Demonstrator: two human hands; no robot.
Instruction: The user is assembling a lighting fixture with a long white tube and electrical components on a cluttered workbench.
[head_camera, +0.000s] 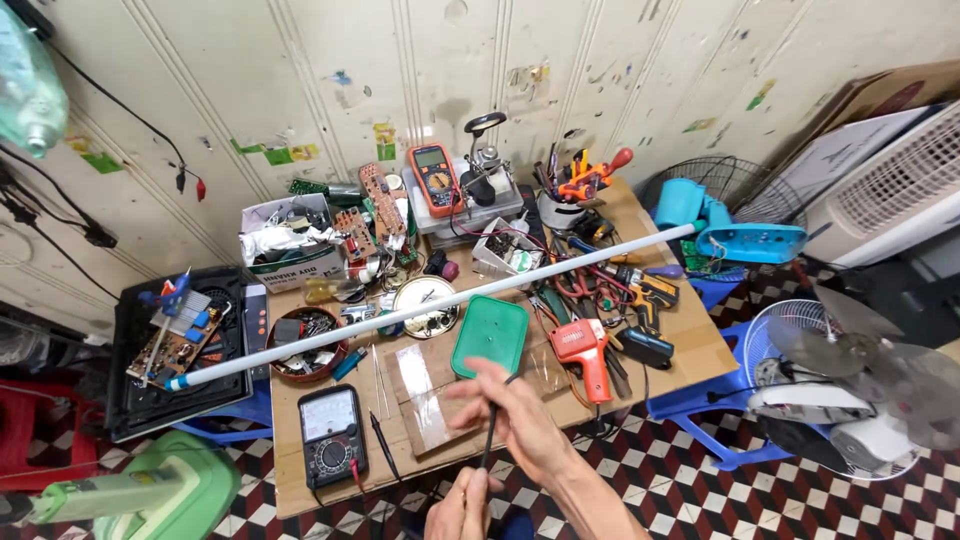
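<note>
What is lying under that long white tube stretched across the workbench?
Under the long white tube you can see a round metal dish, a brown bowl of small parts, pliers and wires. The parts of them directly beneath the tube are covered, so those stay unseen.

- Two bare hands are showing at the bottom centre of the frame, with no gloves covering either of them.
- The left hand (462, 508) is appearing at the bottom edge, cut off by the frame at the wrist, so no sleeve is showing on that side.
- The right hand (520, 415) is sitting higher, right of centre, with long, lean fingers.
- A bare, slim forearm is running from it towards the lower right of the frame, and no cuff is reaching it.
- No ring, watch or bracelet is showing on either hand, as far as I can tell from here.
</note>
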